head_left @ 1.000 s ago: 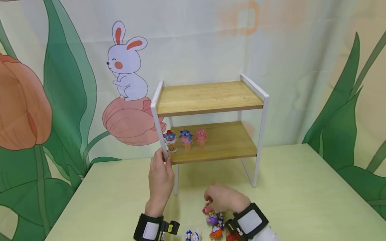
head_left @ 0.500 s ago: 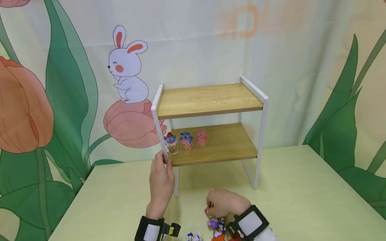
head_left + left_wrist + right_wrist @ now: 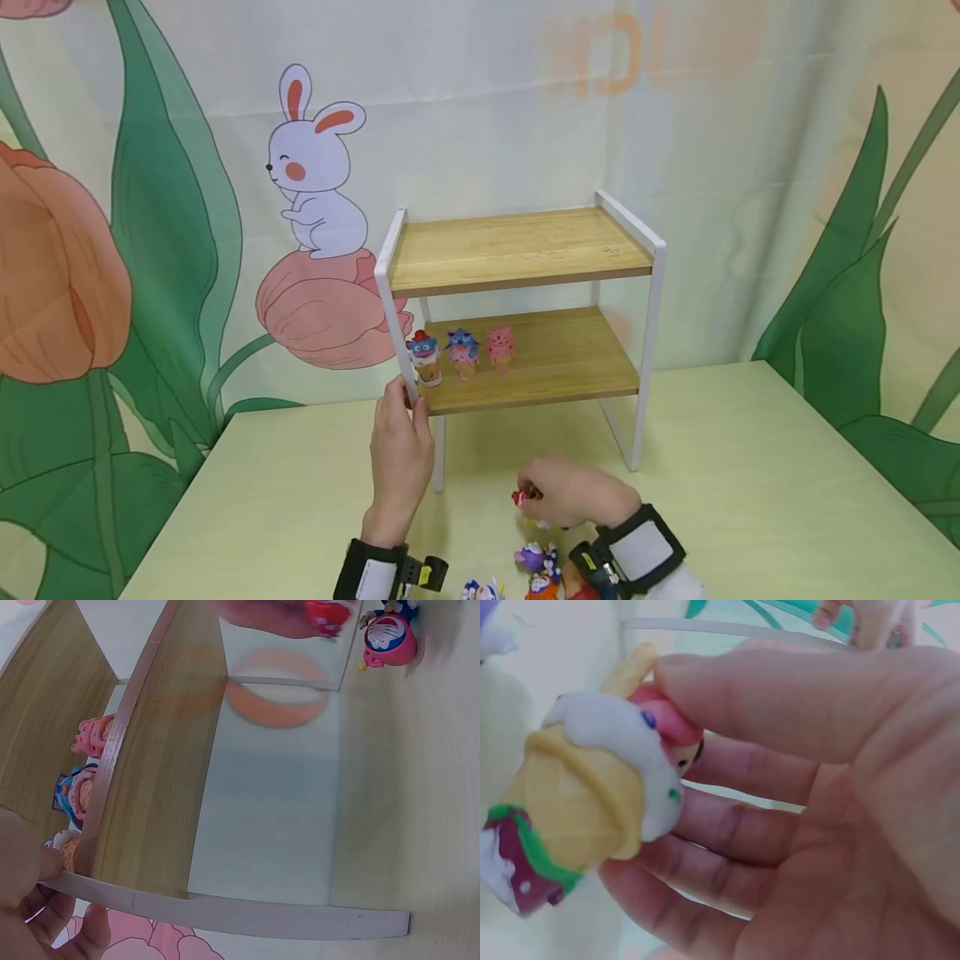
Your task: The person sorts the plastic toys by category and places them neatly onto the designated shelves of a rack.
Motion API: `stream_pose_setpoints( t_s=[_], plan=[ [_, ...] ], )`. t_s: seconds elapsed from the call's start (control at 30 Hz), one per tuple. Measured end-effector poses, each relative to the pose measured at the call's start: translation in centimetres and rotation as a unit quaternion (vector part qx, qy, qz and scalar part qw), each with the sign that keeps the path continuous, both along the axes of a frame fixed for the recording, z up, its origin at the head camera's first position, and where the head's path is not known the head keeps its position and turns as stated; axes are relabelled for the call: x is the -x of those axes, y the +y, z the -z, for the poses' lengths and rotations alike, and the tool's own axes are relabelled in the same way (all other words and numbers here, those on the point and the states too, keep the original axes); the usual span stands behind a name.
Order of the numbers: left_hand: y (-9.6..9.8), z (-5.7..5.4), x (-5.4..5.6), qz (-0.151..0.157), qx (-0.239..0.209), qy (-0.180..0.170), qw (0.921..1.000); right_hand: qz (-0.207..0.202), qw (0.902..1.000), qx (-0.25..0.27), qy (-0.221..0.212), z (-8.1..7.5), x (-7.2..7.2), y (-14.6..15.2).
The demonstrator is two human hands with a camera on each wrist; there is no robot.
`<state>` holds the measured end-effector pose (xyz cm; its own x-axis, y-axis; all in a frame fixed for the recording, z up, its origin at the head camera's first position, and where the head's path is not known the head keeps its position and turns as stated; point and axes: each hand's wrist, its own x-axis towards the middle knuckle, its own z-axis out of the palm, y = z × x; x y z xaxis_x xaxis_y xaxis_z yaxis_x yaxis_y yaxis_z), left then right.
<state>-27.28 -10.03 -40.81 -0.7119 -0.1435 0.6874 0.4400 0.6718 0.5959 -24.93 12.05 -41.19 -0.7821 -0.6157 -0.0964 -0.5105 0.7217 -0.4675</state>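
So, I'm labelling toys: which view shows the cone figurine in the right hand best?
Right wrist: the cone figurine is close, its waffle cone and white topping clear. Head shows only a small reddish part; left wrist, a red blur.

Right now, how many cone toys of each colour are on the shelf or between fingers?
Blue-headed cone toys on the lower brown wooden shelf: 2
Pink cone toy on that shelf: 1
Pink-and-white cone toy in the right fingers: 1
Total: 4
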Motion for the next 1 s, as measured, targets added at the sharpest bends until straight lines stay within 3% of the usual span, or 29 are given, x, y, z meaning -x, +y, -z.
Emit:
stream_pose_setpoints(
  t_s=[0.3, 0.63, 0.8, 1.0],
  plan=[
    [-0.1, 0.3, 0.0, -0.001, 0.001, 0.014, 0.9999, -0.019, 0.9937, 0.076, 0.080, -1.9, 0.3, 1.3],
    [-0.1, 0.2, 0.1, -0.001, 0.002, 0.009, 1.0000, 0.015, 0.9797, 0.134, 0.148, -4.4, -0.8, 2.4],
    [-0.1, 0.2, 0.1, 0.002, 0.002, 0.001, 1.0000, 0.045, 0.9657, 0.175, 0.186, -5.2, -1.0, 2.8],
    [-0.1, 0.2, 0.2, 0.007, -0.001, -0.005, 1.0000, 0.068, 0.9370, 0.225, 0.258, -5.7, -1.1, 3.4]
  ],
)
